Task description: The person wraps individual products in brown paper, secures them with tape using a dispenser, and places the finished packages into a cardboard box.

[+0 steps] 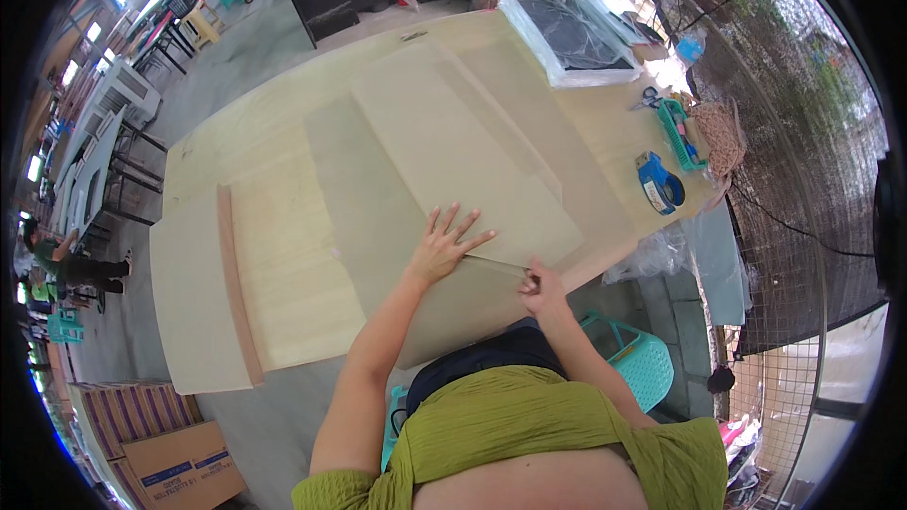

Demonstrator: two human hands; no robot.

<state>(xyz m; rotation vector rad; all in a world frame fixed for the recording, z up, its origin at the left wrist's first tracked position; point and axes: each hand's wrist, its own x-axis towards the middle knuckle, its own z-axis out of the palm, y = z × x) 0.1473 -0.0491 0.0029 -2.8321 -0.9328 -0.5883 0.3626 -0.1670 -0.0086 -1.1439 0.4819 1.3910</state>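
Note:
A long tan board (463, 142) lies across a larger sheet of brown paper (359, 198) on the wooden table. My left hand (442, 247) rests flat near the board's close end, fingers spread, pressing on its edge. To the right, my right hand (542, 291) is closed at the board's near edge, fingers pinched together. A small dark bit shows between those fingers, but I cannot make out what it is. A narrow folded or lifted strip of paper (496, 266) runs along the edge between my two hands.
Another brown sheet (194, 293) with a raised strip hangs over the table's left side. On the right are a blue tape dispenser (658, 183), a green basket (682, 135), scissors (649, 98) and a plastic-wrapped dark panel (572, 38). A teal stool (642, 364) stands beside me.

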